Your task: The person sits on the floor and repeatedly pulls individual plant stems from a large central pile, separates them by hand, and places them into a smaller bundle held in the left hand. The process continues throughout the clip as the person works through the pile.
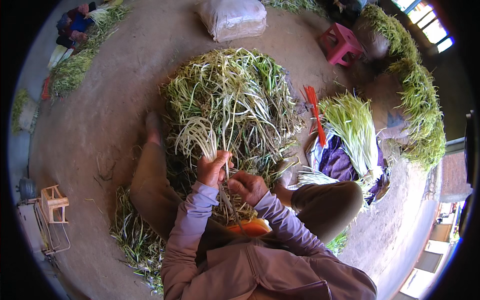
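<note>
My left hand (212, 170) grips a small bunch of pale, flat-leaved stalks (198, 135), like garlic chives, whose leaves droop over its top. One longer stalk (224, 131) rises beside that bunch, past my left thumb. Close on the right, my right hand (247, 185) has its fingers curled at the lower part of this long stalk, apparently pinching it; the fingertips are partly hidden. Beneath and beyond both hands spreads a big heap of loose green and yellowed leaves (232, 82), between my legs.
To the right, a bundle of clean greens (352, 127) rests on purple cloth (335, 157), beside red ties (315, 112). Farther off are a pink plastic stool (341, 45), a wrapped white bale (232, 18) and greens piled over sacks (420, 101). Another person (75, 22) is at upper left.
</note>
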Demonstrator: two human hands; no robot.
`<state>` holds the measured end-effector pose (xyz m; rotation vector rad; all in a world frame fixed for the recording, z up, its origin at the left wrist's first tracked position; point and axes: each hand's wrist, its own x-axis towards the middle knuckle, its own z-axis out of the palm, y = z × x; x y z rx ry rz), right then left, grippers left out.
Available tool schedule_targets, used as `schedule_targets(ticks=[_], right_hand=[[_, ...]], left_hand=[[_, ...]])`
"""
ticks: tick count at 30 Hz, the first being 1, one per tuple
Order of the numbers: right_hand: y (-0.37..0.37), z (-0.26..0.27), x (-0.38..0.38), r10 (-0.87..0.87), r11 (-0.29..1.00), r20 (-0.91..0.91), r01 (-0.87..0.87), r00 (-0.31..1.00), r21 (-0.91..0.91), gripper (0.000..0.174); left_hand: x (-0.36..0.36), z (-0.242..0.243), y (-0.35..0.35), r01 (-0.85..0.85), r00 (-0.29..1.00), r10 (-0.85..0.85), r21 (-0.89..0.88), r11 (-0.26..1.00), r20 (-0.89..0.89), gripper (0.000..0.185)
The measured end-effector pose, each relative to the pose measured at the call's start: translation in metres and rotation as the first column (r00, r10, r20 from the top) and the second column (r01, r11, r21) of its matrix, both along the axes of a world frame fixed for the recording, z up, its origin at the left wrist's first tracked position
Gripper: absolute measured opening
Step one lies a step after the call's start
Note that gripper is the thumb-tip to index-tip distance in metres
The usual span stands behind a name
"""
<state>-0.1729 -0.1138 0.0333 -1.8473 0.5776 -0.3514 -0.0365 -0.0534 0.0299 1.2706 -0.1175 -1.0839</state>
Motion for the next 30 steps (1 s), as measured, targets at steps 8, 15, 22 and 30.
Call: schedule_targets(ticks=[8,15,22,30], right_hand=[[-0.042,0.005,0.056,-0.264,0.756,0.021,0.193,0.964,0.626,0.029],[-0.035,-0.025,0.06,-0.405,0.585,-0.051,0.301,0.913,0.753,0.01],[-0.03,-0.03,0.07,-0.465,0.53,-0.059,0.331,0.883,0.781,0.007],[-0.033,-0.078,0.054,-0.531,0.455,-0.194,0.471,0.825,0.755,0.012]], left_hand=[[0.007,0.02,0.004,-0.001,0.993,0.003,-0.015,1.0,0.119,0.017],[0.0,-0.003,0.007,-0.064,0.983,0.049,0.076,0.995,0.179,0.023],[-0.005,-0.023,0.003,-0.246,0.953,0.223,0.097,0.964,0.203,0.019],[0.023,-0.009,0.005,-0.429,0.879,0.426,-0.033,0.903,0.214,0.02]])
